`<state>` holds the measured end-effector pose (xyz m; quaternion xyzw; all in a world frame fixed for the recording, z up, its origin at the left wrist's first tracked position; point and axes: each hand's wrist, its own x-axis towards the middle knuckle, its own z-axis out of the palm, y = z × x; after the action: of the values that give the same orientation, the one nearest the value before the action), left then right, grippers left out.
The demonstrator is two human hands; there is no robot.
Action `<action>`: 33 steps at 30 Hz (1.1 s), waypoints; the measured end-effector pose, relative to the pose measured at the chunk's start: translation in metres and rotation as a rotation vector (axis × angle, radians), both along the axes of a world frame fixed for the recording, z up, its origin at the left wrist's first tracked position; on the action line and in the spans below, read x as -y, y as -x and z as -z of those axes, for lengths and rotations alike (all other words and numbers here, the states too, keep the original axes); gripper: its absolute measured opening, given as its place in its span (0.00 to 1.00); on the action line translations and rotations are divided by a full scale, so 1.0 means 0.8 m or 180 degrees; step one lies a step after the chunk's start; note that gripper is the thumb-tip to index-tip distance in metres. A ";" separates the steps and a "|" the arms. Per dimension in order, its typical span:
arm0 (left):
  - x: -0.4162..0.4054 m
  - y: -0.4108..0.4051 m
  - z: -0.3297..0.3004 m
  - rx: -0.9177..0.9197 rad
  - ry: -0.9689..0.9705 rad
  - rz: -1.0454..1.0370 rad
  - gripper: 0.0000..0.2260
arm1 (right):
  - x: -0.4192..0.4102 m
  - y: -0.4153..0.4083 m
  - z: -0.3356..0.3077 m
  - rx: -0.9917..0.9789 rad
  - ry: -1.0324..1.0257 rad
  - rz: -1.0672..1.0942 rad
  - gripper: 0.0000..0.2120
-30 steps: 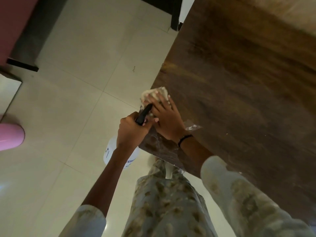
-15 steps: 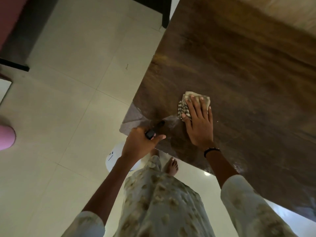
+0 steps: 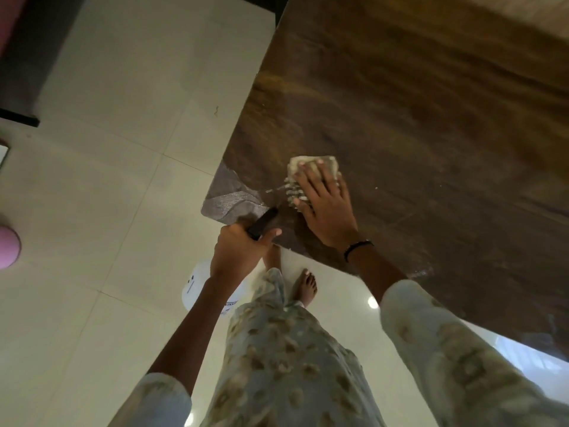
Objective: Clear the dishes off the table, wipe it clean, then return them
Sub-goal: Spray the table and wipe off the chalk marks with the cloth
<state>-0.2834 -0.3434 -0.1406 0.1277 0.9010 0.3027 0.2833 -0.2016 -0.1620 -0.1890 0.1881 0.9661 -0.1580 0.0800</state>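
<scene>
A dark brown wooden table (image 3: pixel 415 124) fills the right and top of the head view. My right hand (image 3: pixel 323 204) lies flat, fingers spread, pressing a beige fringed cloth (image 3: pixel 311 167) onto the table near its left corner. My left hand (image 3: pixel 240 251) hangs just off the table's near corner, closed round the black trigger of a white spray bottle (image 3: pixel 197 285); the bottle's body hangs below the hand and is mostly hidden by my arm. No dishes show on the visible part of the table.
A grey patterned mat or cover corner (image 3: pixel 228 198) sticks out at the table's corner. Pale floor tiles (image 3: pixel 123 180) lie to the left. A pink rounded object (image 3: pixel 7 246) sits at the left edge. My bare feet (image 3: pixel 304 286) stand by the table.
My right hand slid the cloth from the table's left edge inward onto the surface. My left hand kept its grip on the spray bottle and stayed beside the corner.
</scene>
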 end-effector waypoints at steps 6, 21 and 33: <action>0.023 0.002 -0.005 -0.0191 -0.0162 0.0035 0.15 | 0.071 -0.042 0.007 -0.0086 0.0001 -0.0878 0.24; 0.059 0.020 0.003 -0.0169 -0.0180 -0.0442 0.20 | 0.106 0.047 0.008 -0.0206 0.0060 -0.0633 0.25; 0.071 0.047 -0.002 -0.0057 -0.0192 -0.0750 0.21 | 0.067 0.094 0.005 -0.0234 0.0100 -0.0041 0.25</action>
<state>-0.3209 -0.3999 -0.1394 0.0321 0.9027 0.3596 0.2339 -0.2766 -0.2158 -0.1933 0.1747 0.9669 -0.1794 0.0483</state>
